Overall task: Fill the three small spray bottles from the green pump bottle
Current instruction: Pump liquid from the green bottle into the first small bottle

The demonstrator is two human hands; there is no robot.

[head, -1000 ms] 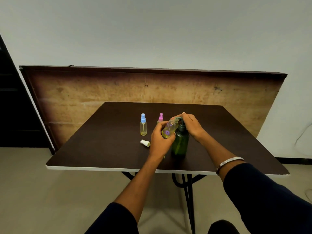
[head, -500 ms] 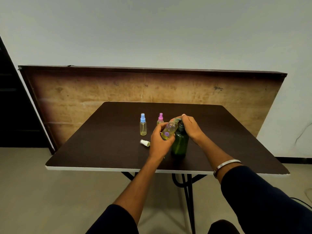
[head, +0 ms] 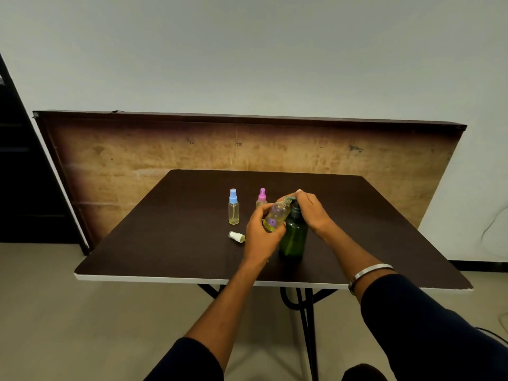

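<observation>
The green pump bottle (head: 294,237) stands upright near the middle of the dark table (head: 165,243). My right hand (head: 310,211) lies over its pump head, fingers curled on top. My left hand (head: 261,235) grips an uncapped small clear bottle (head: 276,217) with a purple dot, tilted so its mouth sits at the pump's spout; yellowish liquid pools in its lower end. Its white cap (head: 236,237) lies on the table to the left. A blue-capped spray bottle (head: 233,207) stands further left, a pink-capped one (head: 261,198) behind my left hand, partly hidden.
A large wooden board (head: 137,160) leans against the wall behind the table. The table's white front edge (head: 165,278) is close to me, black legs below. A dark cabinet (head: 24,174) stands at the left.
Both hands stay at the pump and barely shift. The tilted small bottle remains at the spout.
</observation>
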